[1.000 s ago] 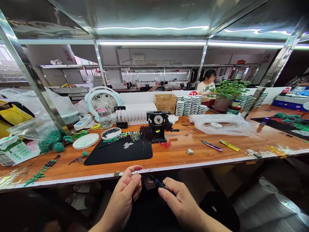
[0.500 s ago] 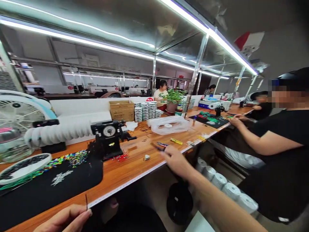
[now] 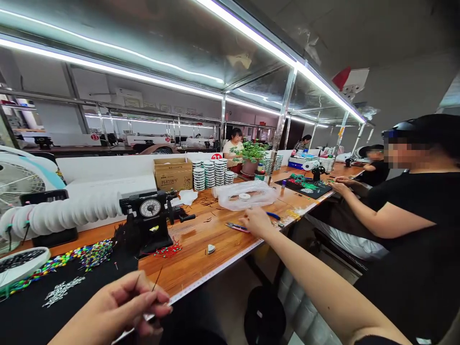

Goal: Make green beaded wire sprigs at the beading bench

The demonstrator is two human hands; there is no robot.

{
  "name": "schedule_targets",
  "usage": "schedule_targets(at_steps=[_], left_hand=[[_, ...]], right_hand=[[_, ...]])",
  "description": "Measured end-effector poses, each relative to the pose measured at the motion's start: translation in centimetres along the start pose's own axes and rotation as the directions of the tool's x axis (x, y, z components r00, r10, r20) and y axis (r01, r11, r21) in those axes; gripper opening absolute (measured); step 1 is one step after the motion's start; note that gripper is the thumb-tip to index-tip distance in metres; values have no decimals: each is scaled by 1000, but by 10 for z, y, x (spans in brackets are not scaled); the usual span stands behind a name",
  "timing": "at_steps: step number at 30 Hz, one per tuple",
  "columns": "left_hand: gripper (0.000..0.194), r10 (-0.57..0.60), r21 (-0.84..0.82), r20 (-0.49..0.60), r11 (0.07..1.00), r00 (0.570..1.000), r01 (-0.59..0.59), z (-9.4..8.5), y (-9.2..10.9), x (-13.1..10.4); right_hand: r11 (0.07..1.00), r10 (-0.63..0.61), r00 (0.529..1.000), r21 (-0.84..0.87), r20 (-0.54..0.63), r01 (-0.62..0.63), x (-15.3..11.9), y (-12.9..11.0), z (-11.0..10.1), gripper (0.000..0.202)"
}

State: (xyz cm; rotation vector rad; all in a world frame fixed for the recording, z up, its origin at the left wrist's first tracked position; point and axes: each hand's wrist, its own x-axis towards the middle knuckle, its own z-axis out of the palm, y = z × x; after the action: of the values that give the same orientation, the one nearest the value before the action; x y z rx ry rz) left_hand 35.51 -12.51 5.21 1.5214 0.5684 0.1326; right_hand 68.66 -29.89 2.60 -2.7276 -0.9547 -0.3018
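My left hand point(image 3: 122, 306) is low at the left, in front of the wooden bench edge point(image 3: 215, 270). Its thumb and fingers pinch a thin dark wire point(image 3: 155, 280) that sticks upward. My right hand point(image 3: 256, 221) is stretched far to the right, palm down on the bench. Its fingertips are at a pair of pink-handled scissors point(image 3: 235, 226), and a blue-handled tool point(image 3: 273, 215) lies just beyond it. Nothing shows in its grip.
A black dial-faced winder point(image 3: 151, 218) stands by a black mat point(image 3: 72, 292) with coloured beads point(image 3: 89, 254). Behind are a white ribbed tube point(image 3: 72, 213), cardboard box point(image 3: 173, 173), spool stacks point(image 3: 210, 173) and plastic bag point(image 3: 247, 194). A person in black point(image 3: 413, 215) sits close on the right, with a stool point(image 3: 264, 316) below.
The view has swung right. My right hand left my lap, where it held a dark blue-handled tool, and reached out across the bench. My left hand kept the wire and rose slightly.
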Motion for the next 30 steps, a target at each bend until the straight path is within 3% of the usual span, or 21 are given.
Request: schedule_targets(at_steps=[2,5,8,12,14,16,18,19,24,30], left_hand=[[36,4,-25,45,1000,999,-3,11,17,12],[31,-1,-29,53,1000,999,3,23,31,31],[25,30,-42,65,999,997,-28,30,34,46],[21,74,-86,126,994,989,-63,38,37,61],[22,77,-94,161,994,984,-62,43,38,67],[23,74,-101,185,993,980,-56,48,38,72],[24,89,-118,183,991,979,-68,52,37,77],[23,104,-130,176,988,979,-81,53,36,80],[21,156,-194,143,973,977,-126,57,33,92],[15,207,-254,80,950,975,-181,54,35,102]], right_hand=[[994,-94,995,55,21,93,-5,-18,10,27],[979,-142,990,148,3,139,-9,-34,16,18],[940,-162,986,297,-37,166,-14,-49,10,24],[802,-287,957,538,-34,259,-34,-82,-5,24],[652,-382,924,704,-16,281,-46,-98,-9,24],[436,-432,901,868,-31,239,-52,-108,-10,26],[258,-417,906,948,-64,186,-54,-112,-7,27],[221,-392,917,959,-78,177,-53,-113,-5,27],[243,-273,954,950,-125,194,-48,-107,1,25],[427,-302,941,861,-152,276,-51,-92,1,44]])
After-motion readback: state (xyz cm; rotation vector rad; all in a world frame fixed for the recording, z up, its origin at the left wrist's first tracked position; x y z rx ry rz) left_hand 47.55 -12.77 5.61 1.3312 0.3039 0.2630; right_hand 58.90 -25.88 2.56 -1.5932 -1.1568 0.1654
